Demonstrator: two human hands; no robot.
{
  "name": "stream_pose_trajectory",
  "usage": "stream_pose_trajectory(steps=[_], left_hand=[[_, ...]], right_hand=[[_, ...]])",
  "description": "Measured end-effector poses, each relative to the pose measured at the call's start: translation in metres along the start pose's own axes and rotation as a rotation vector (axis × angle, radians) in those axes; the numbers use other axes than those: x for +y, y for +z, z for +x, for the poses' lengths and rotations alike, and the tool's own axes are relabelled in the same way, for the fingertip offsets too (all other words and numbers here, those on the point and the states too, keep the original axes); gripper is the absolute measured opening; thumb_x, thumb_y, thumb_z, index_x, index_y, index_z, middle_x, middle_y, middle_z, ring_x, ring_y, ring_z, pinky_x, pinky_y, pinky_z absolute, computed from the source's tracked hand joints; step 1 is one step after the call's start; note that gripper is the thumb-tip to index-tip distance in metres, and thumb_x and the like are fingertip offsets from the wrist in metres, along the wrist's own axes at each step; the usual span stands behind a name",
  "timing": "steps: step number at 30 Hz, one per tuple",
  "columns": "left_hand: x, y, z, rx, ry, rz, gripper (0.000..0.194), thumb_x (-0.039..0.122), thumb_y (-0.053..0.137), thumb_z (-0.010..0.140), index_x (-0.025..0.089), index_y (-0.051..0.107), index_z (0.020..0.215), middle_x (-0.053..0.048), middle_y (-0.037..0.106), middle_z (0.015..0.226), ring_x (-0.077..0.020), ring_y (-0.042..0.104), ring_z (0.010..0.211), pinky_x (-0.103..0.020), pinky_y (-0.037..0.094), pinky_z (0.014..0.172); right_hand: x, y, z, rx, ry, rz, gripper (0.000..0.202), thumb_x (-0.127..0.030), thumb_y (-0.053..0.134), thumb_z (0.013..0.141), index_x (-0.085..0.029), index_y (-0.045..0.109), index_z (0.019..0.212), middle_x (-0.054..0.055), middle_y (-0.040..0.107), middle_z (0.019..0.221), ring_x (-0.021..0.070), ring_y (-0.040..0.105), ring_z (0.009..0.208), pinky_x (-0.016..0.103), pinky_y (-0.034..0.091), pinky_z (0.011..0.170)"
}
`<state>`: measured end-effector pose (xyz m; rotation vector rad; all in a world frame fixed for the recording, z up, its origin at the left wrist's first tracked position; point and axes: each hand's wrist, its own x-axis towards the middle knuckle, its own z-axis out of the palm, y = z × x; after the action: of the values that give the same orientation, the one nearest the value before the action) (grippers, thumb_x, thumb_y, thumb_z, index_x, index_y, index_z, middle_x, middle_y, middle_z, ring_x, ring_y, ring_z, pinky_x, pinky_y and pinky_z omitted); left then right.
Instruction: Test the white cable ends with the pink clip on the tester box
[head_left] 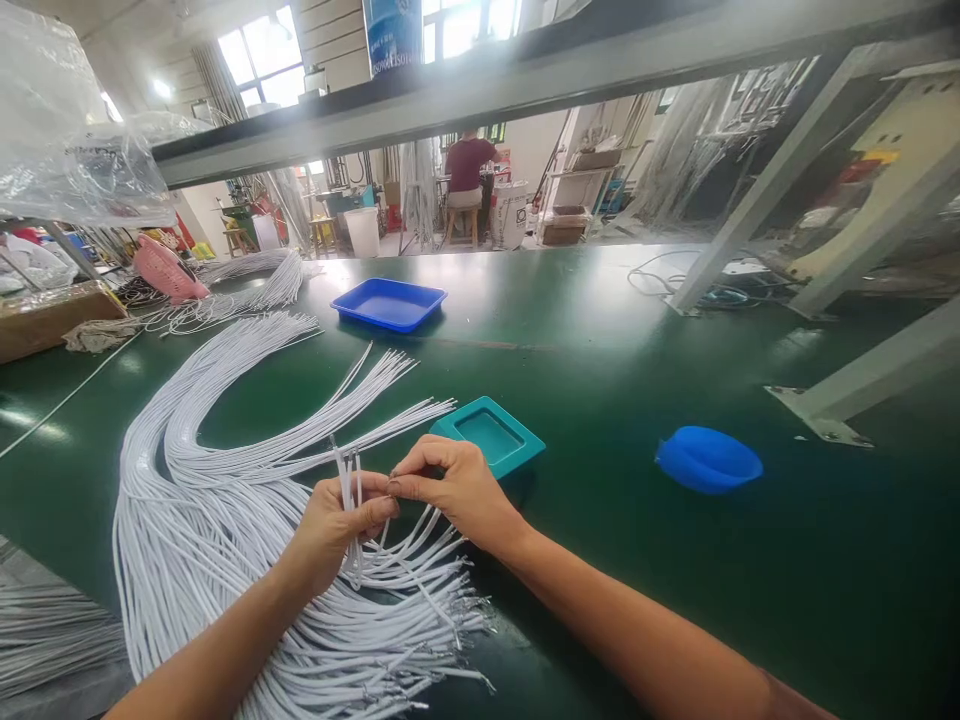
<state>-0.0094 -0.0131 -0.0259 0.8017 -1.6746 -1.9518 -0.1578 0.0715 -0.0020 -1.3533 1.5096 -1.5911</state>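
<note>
My left hand [334,525] is closed on a few white cables [351,500], whose ends stand up above its fingers. My right hand [454,490] meets it at the fingertips, thumb and forefinger pinched together; what they hold is too small to make out. Beneath and left of my hands lies a large bundle of white cables [202,540], curving round, with many metal-tipped ends fanned out at the lower middle. Just behind my right hand sits a teal tray [525,447].
A blue tray [390,305] lies farther back, and a blue bowl [707,460] stands at the right. Metal legs [862,385] rise at the right under a shelf beam [525,80]. A pink basket [166,268] is at the left. A person [466,170] sits in the background.
</note>
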Motion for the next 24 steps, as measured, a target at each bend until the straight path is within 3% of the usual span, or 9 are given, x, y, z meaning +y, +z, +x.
stream_pose_trajectory(steps=[9, 12, 16, 20, 24], left_hand=[[0.006, -0.003, -0.001, -0.105, -0.111, -0.167, 0.018, 0.027, 0.067, 0.068, 0.010, 0.063, 0.067, -0.002, 0.055, 0.060, -0.0029, 0.035, 0.044, -0.018, 0.021, 0.042], [0.007, -0.004, -0.001, -0.113, -0.165, -0.188, 0.018, 0.027, 0.067, 0.069, 0.010, 0.062, 0.069, -0.003, 0.054, 0.061, -0.0018, 0.030, 0.043, -0.017, 0.016, 0.039], [0.008, -0.006, -0.001, -0.141, -0.235, -0.217, 0.017, 0.025, 0.066, 0.070, 0.009, 0.060, 0.069, -0.001, 0.050, 0.058, -0.0006, 0.024, 0.042, -0.016, 0.012, 0.038], [0.007, -0.008, -0.002, -0.220, -0.253, -0.217, 0.016, 0.023, 0.066, 0.070, 0.010, 0.058, 0.069, -0.002, 0.053, 0.059, -0.0004, 0.025, 0.041, -0.016, 0.011, 0.038], [0.006, -0.008, -0.002, -0.232, -0.234, -0.221, 0.016, 0.024, 0.066, 0.070, 0.010, 0.058, 0.072, -0.003, 0.055, 0.062, -0.0011, 0.027, 0.042, -0.017, 0.013, 0.039]], right_hand=[[0.015, 0.011, 0.002, -0.277, 0.414, 0.711, 0.022, -0.031, 0.072, 0.060, -0.012, 0.063, 0.066, 0.000, 0.058, 0.059, 0.0102, 0.053, 0.058, 0.026, 0.040, 0.063], [0.016, 0.007, 0.004, -0.260, 0.398, 0.628, 0.027, -0.031, 0.072, 0.061, -0.013, 0.064, 0.080, 0.000, 0.058, 0.066, 0.0091, 0.052, 0.061, 0.024, 0.040, 0.062], [0.008, -0.004, 0.008, -0.295, 0.135, 0.327, 0.054, -0.020, 0.077, 0.054, -0.022, 0.059, 0.105, -0.004, 0.052, 0.076, 0.0074, 0.048, 0.066, 0.023, 0.041, 0.065], [0.006, -0.005, 0.006, -0.322, 0.015, 0.189, 0.014, -0.024, 0.068, 0.067, -0.016, 0.068, 0.079, 0.000, 0.056, 0.074, 0.0103, 0.052, 0.069, 0.025, 0.042, 0.067], [0.013, 0.005, 0.002, -0.228, 0.200, 0.367, 0.018, -0.029, 0.072, 0.061, -0.013, 0.067, 0.068, 0.001, 0.062, 0.062, 0.0127, 0.056, 0.062, 0.029, 0.044, 0.067]])
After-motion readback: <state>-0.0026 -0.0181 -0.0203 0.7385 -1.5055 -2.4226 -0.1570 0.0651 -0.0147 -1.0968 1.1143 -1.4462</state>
